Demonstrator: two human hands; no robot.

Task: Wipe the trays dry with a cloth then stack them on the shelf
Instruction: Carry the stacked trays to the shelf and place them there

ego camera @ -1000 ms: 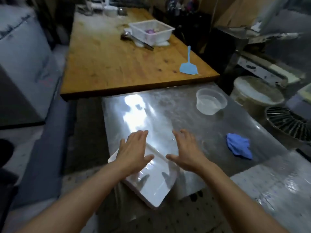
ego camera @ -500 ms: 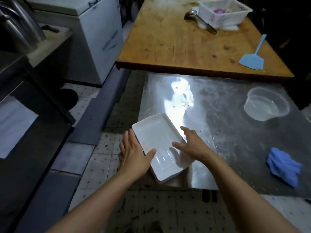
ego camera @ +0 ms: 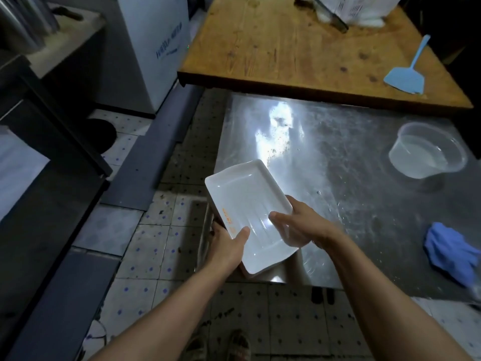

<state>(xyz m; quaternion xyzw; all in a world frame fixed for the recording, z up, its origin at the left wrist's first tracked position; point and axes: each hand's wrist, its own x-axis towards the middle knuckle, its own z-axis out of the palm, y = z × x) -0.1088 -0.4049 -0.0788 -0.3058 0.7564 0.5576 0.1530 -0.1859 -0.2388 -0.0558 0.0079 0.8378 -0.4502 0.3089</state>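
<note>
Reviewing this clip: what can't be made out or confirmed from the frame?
- Left hand: fingers hidden under the white tray, head view.
- Second tray beneath: only an edge shows; count unclear.
- White basket on the wooden table: cut off by the top edge.
- Blue cloth: partly blurred at the right edge.
- Orange print on the tray: too small to read.

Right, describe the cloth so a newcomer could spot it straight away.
Start at the steel table in front of the wooden one. Follow its right side toward the near edge, past the clear plastic tub. There lies the cloth, crumpled and bright blue, the only soft thing on the steel; the other blue item, a flat spatula, sits on the wood.
</note>
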